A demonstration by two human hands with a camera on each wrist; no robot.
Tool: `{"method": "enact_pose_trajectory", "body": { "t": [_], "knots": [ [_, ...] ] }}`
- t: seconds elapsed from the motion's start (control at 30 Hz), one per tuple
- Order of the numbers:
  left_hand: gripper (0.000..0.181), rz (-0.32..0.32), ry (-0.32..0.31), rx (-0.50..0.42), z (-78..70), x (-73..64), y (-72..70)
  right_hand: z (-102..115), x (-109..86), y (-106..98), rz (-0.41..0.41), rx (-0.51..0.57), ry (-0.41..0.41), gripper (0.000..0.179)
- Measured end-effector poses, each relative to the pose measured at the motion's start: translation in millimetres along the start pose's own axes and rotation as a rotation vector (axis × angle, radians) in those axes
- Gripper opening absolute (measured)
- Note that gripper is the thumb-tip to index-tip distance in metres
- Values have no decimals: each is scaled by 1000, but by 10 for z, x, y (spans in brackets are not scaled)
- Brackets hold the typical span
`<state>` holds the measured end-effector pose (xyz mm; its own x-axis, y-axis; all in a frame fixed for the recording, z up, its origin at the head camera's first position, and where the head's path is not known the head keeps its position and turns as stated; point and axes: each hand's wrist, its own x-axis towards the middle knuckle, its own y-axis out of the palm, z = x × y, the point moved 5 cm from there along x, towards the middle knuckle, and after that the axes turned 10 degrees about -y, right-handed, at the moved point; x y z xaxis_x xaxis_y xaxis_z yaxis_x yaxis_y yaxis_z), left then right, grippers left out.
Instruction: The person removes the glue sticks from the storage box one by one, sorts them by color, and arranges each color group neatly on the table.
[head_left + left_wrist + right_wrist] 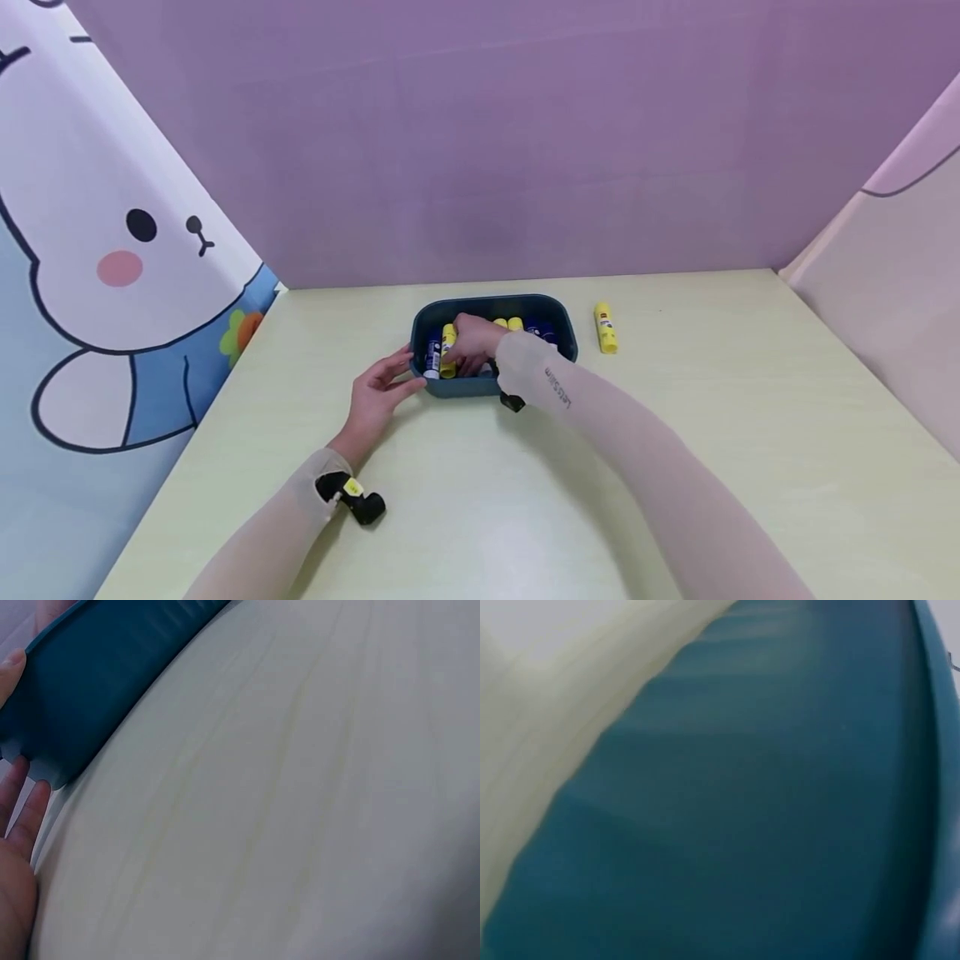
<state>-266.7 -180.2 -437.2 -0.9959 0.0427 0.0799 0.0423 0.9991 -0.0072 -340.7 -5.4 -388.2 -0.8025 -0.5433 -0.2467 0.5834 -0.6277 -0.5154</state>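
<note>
A dark teal plastic bin [498, 388] holds yellow glue sticks and dark blue ones with white ends. My right hand [476, 337] reaches down into it, fingers bent, with fingertips right at a yellow glue stick [448, 340] near the left end. I cannot tell whether they pinch it. Just left of that stands a blue glue stick [432, 354]. At the bin's front left corner my left hand [378, 387] rests its extended fingers and thumb against the wall. The left wrist view shows its fingers [28, 814] at the bin's corner [82, 697].
Apart from the bin, one yellow glue stick [606, 328] lies on the pale table [480, 500] to its right. A purple panel [480, 150] rises behind the table, and a cartoon-printed panel [112, 333] stands on the left. The bin's wall [727, 802] fills the right wrist view.
</note>
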Motion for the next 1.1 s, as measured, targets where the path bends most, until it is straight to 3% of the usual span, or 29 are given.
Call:
{"method": "enact_pose_trajectory", "body": {
  "t": [0.43, 0.7, 0.9, 1.1],
  "knots": [
    [46, -10, -30, 12, -22, -21, -3, -50, 76, 42, -64, 74, 45, 82],
    [45, -11, -29, 21, -2, -13, -2, -58, 85, 42, -120, 26, 25, 82],
    [46, -8, -23, 37, 29, 6, -14, -26, 52, 46, -99, 39, 12, 93],
    [46, -7, -18, 30, 31, 10, -27, 5, 9, 59, -29, 148, -8, 101]
  ]
}}
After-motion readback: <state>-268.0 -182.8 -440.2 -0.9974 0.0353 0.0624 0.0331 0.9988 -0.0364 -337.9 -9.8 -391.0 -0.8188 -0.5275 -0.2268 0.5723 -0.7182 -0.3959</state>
